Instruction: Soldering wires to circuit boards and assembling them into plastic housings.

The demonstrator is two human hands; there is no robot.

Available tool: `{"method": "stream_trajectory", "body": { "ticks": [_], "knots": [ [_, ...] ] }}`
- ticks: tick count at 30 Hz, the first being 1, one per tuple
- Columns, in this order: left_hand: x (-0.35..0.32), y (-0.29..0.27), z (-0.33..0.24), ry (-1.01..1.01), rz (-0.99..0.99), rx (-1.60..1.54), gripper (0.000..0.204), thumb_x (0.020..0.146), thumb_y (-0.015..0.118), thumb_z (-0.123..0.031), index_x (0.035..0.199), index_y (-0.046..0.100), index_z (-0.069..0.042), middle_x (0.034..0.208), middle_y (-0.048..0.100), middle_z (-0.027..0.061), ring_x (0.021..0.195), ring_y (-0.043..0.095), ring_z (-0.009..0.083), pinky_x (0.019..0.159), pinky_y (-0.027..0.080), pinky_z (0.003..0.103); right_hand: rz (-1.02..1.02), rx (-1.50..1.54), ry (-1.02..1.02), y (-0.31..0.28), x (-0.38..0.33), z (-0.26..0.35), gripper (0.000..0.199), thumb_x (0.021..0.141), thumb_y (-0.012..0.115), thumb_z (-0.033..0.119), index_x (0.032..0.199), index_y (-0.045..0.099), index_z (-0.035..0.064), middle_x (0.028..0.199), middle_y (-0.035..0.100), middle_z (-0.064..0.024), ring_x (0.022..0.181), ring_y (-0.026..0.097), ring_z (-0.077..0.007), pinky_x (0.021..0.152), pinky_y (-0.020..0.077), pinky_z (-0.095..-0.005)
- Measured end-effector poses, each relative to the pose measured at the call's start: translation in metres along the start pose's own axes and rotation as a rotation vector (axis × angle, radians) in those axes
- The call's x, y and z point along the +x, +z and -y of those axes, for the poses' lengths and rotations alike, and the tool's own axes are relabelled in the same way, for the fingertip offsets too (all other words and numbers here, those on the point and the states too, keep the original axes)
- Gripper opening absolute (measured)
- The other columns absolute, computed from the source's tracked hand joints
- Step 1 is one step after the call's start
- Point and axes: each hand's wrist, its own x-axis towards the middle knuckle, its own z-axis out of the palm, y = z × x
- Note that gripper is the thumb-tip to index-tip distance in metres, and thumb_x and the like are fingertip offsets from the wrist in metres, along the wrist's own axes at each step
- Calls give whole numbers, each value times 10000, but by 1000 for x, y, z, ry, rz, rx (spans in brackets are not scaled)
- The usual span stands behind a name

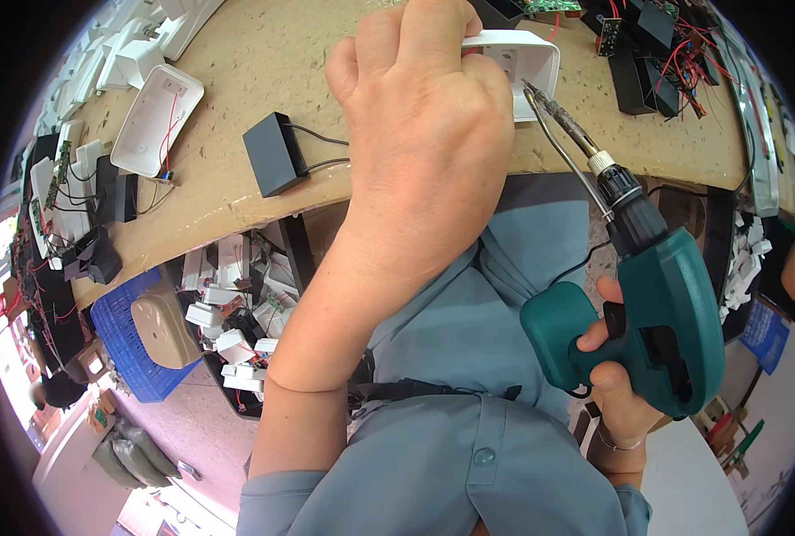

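Note:
My right hand (621, 393) is closed round the grip of a dark green soldering gun (674, 322), one finger at its black trigger. Its metal tip and a thin curved tube beside it point up and left, at the near edge of a white plastic housing (536, 67). My left hand (429, 125) reaches over the bench with curled fingers, closed on that housing's left side; the fingertips are mostly hidden behind the hand. A bit of red shows inside the housing next to my fingers. Left of my wrist lies a black box (275, 154) with two black leads running towards the wrist.
Another white housing (156, 121) with red wires lies on the wooden bench (237, 80) at left. Black boxes with tangled red wires (652, 76) crowd the right back. Below the bench edge stand a bin of white parts (237, 313) and a blue basket (134, 330) with a beige stool.

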Motion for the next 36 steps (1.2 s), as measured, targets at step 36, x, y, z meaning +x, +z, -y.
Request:
{"method": "stream_trajectory", "body": {
  "ticks": [36],
  "knots": [
    [-22, 18, 4, -33, -230, -117, 203, 598, 593, -103, 799, 602, -126, 664, 503, -57, 589, 460, 101, 608, 198, 303, -56, 94, -151, -14, -3, -7, 716, 638, 736, 413, 1058, 470, -103, 978, 565, -168, 622, 579, -140, 487, 468, -199]
  ]
}}
